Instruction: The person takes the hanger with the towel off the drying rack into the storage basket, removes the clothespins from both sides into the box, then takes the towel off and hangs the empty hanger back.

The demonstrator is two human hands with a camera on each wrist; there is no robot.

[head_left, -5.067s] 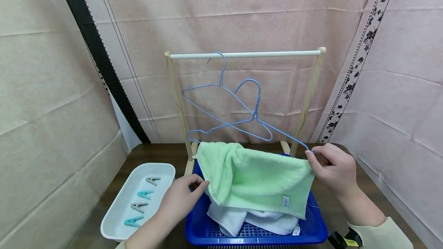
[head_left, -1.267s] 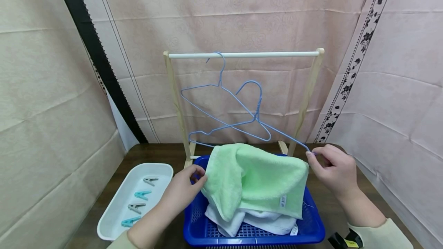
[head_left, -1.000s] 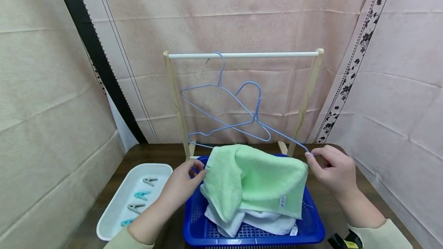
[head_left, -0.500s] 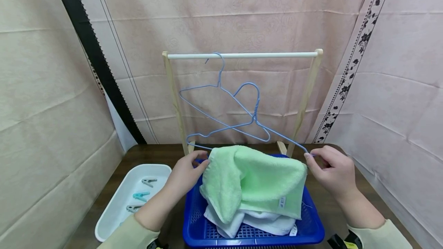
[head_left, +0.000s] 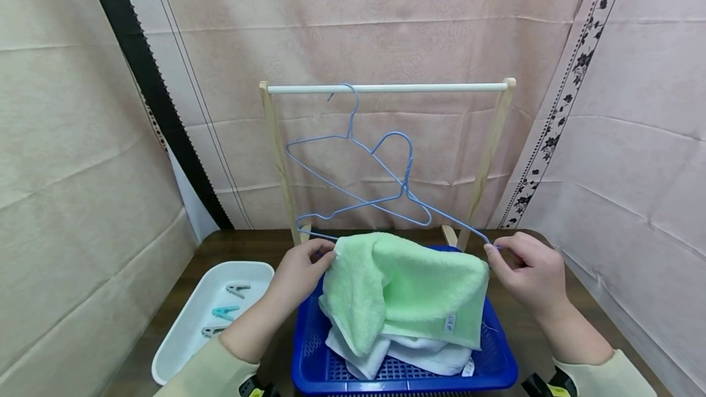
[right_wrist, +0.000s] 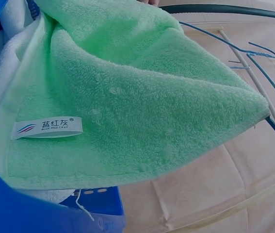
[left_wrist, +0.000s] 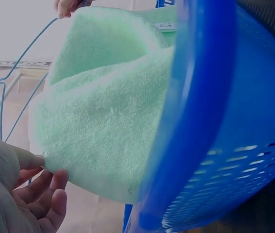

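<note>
A light green towel point(head_left: 416, 290) drapes over the lower bar of a blue wire hanger point(head_left: 407, 170), its folds hanging into the blue basket point(head_left: 405, 385). My left hand point(head_left: 300, 268) is at the towel's upper left edge. In the left wrist view, thumb and forefinger pinch that edge point(left_wrist: 50, 162), the other fingers loosely curled. The hanger's left end sticks out bare beside it. My right hand point(head_left: 532, 268) pinches the hanger's right end, just past the towel's corner. White cloth point(head_left: 408, 351) lies under the towel in the basket.
Behind the basket stands a rack point(head_left: 430, 87) with a second blue hanger point(head_left: 317, 167) hooked over its bar. At left, a white tray point(head_left: 176, 348) holds several clothespins point(head_left: 225, 312), partly behind my left forearm. Fabric curtains point(head_left: 386, 35) surround the table point(head_left: 226, 244).
The towel's upper left side has shifted right, baring the hanger's left end. My left hand has moved up along the towel to its upper left edge. The right hand holds nearly still.
</note>
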